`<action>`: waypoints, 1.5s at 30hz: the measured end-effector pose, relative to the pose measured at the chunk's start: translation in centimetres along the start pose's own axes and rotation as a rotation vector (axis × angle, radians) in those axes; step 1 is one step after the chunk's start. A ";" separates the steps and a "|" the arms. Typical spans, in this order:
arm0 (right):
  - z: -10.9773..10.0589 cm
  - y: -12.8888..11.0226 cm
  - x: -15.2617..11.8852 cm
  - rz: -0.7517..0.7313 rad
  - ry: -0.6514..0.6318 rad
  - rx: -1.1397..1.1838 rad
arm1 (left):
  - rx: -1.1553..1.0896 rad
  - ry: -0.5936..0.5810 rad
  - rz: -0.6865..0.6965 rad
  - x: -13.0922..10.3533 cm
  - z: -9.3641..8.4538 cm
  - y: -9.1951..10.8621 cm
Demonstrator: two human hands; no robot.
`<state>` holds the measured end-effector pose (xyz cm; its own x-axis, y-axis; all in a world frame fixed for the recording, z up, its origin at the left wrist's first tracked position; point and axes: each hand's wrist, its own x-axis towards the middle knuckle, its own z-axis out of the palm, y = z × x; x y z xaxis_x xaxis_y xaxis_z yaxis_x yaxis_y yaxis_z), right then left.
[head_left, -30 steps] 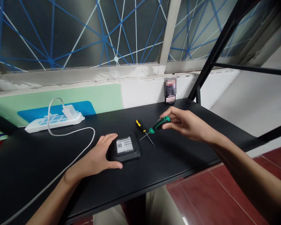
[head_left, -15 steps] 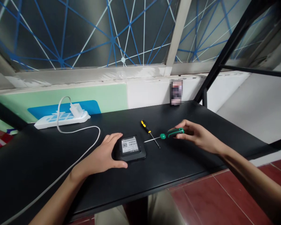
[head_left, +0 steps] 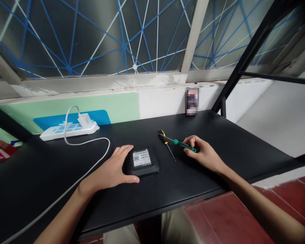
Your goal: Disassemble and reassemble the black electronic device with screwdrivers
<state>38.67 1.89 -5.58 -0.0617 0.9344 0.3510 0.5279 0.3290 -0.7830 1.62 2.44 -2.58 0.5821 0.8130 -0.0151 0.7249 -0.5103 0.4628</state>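
Note:
A flat black device (head_left: 155, 166) with a rounded edge lies on the black table, its white label (head_left: 141, 158) with a square code and barcodes facing up. My left hand (head_left: 114, 167) spans its left side, fingers at the far corner and thumb along the front edge. To the right, my right hand (head_left: 202, 149) is closed on the handle of a green-and-black screwdriver (head_left: 185, 145). Its shaft points left and away from me, crossing over the handle of a yellow-and-black screwdriver (head_left: 166, 142). That second screwdriver lies on the table between the device and my right hand.
A white power strip (head_left: 68, 131) with a charger plugged in stands at the back left. Its white cable (head_left: 87, 169) runs over the table's left part. A blurred-out box (head_left: 192, 101) stands by the back wall. Red packaging (head_left: 1, 152) lies far left.
My right hand has moved left with the green screwdriver and turned it. Its tip has swung from beside the device to over the yellow screwdriver's handle. My left hand stays at the device.

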 end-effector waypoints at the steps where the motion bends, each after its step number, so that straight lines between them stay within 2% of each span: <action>1: 0.3 -0.1 0.1 -0.021 0.017 -0.036 | 0.001 0.000 0.003 0.0 0.0 0.0; 11: 1.8 -1.0 1.0 -0.046 0.197 -0.304 | -0.006 -0.008 -0.004 0.0 -0.1 0.2; 17: 2.1 -1.1 0.8 -0.016 0.158 -0.316 | -0.002 -0.001 0.007 0.0 0.0 0.2; 23: 2.3 -1.1 0.6 -0.034 0.203 -0.328 | -0.009 -0.006 0.008 0.0 0.0 0.2; 30: 2.3 -1.7 0.1 -0.068 0.187 -0.325 | -0.021 0.017 0.045 -0.1 0.1 0.0; 38: 3.1 -2.0 0.1 -0.126 -0.022 -0.348 | -0.026 0.008 0.022 0.0 0.0 0.2; 45: 3.4 -1.9 0.1 -0.111 -0.021 -0.374 | -0.002 0.008 0.033 0.1 0.0 0.3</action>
<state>34.82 1.80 -5.79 -0.1512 0.8999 0.4091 0.7893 0.3591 -0.4981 1.87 2.36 -2.47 0.6026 0.7980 0.0076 0.7045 -0.5363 0.4649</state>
